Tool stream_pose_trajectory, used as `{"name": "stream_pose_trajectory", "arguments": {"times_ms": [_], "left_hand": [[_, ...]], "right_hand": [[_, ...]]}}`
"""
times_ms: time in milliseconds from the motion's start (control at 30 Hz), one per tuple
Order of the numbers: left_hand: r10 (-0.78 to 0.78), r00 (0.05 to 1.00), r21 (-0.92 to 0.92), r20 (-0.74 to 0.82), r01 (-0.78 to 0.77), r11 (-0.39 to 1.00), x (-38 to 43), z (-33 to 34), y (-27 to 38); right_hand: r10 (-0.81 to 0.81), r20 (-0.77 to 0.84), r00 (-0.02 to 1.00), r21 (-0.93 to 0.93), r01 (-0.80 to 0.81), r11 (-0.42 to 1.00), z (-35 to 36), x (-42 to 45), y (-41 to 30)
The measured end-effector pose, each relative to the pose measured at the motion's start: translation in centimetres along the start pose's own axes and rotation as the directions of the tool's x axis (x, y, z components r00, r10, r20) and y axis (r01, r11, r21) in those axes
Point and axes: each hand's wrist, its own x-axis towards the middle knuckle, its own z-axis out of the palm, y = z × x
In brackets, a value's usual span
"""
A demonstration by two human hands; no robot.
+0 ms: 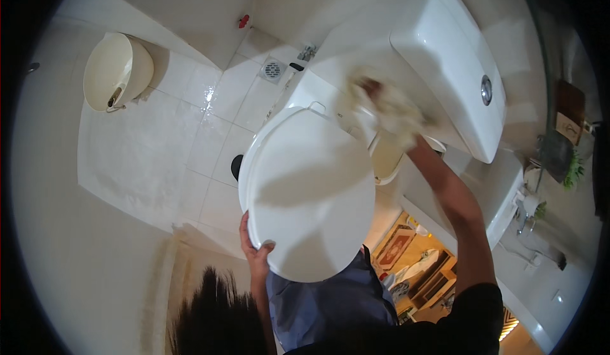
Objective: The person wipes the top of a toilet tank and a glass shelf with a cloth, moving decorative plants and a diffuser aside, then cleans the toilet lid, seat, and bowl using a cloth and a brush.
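Note:
A white toilet lid (314,183) lies before me. My left hand (257,252) grips its near left edge, thumb on top and fingers at the rim. I cannot tell how far the lid is raised. My right hand (371,88) is over the rear of the toilet, beside the cistern (443,69). Motion blurs it, and a cream cloth (393,112) held in it covers most of the hand. Near the hinge end of the lid, a small wire-like loop (317,106) stands out. The bowl is hidden under the lid.
A cream bucket (107,71) with a handled tool inside stands far left on the tiles. A floor drain (272,70) and a metal valve (307,52) lie behind the toilet. Right of it are a cream bin (386,159) and a washbasin (507,197).

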Motion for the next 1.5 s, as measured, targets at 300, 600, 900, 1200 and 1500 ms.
{"name": "stream_pose_trajectory", "arguments": {"times_ms": [300,600,900,1200,1500], "left_hand": [[0.108,0.991,-0.048,-0.077,-0.112,0.993,1.1,0.5,-0.9],[0.079,0.988,0.118,-0.132,-0.064,0.991,-0.2,-0.6,-1.7],[0.069,0.979,0.073,-0.191,-0.056,0.996,0.3,-2.2,-3.7],[0.014,0.980,0.068,-0.197,-0.001,0.998,0.4,-3.0,-4.1],[-0.010,0.976,0.063,-0.216,0.025,0.998,0.7,-3.6,-4.6]], "right_hand": [[-0.233,0.219,0.947,-0.791,0.313,0.526,8.9,12.6,9.2],[0.042,-0.159,0.986,-0.604,-0.131,0.786,2.7,-6.1,15.4],[-0.035,-0.056,0.998,-0.666,-0.011,0.746,8.8,6.2,10.1],[-0.173,-0.065,0.983,-0.756,0.065,0.651,5.6,0.0,15.7],[0.168,-0.157,0.973,-0.436,-0.221,0.872,5.1,0.6,10.6]]}}
